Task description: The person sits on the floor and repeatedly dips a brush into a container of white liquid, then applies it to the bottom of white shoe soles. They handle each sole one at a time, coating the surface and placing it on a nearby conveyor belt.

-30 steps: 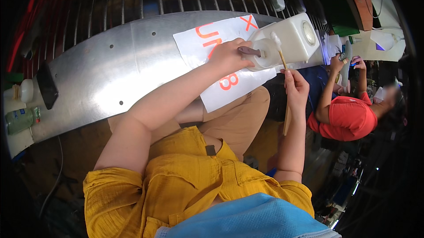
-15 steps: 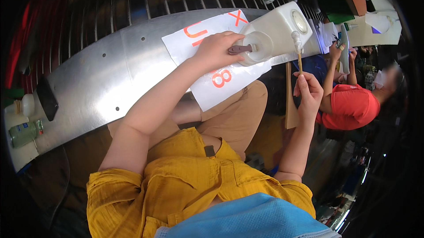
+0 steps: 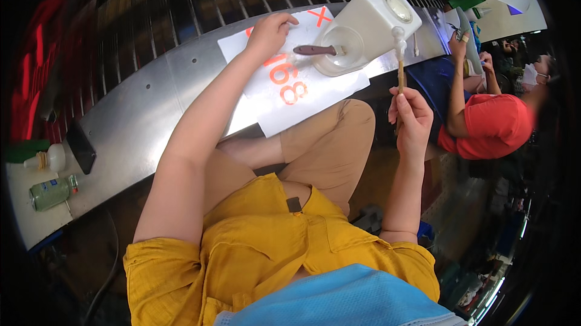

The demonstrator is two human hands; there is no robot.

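My left hand (image 3: pixel 270 36) is over the white sheet with red print (image 3: pixel 266 105), its fingers loosely stretched and nothing visible in them. To its right, a brown-handled tool (image 3: pixel 315 50) rests in a clear plastic cup (image 3: pixel 343 50), handle sticking out over the rim; its working end is blurred. Beside the cup stands a whitish plastic jug (image 3: pixel 378 17) with a round pale top. My right hand (image 3: pixel 414 114) pinches a thin wooden stick (image 3: pixel 400 75) held upright, with a lumpy white wad (image 3: pixel 399 34) at its top end.
The metal bench (image 3: pixel 157 117) curves across to the left, with a black bracket (image 3: pixel 80 147) and a greenish jar (image 3: pixel 49 193) at its end. Dark metal bars (image 3: pixel 181 5) run behind it. At the right, a person in a red shirt (image 3: pixel 493 126) works with their hands raised.
My left hand has let go of the brown handle and drawn back to the left. The right hand still holds the stick, and the view has shifted slightly.
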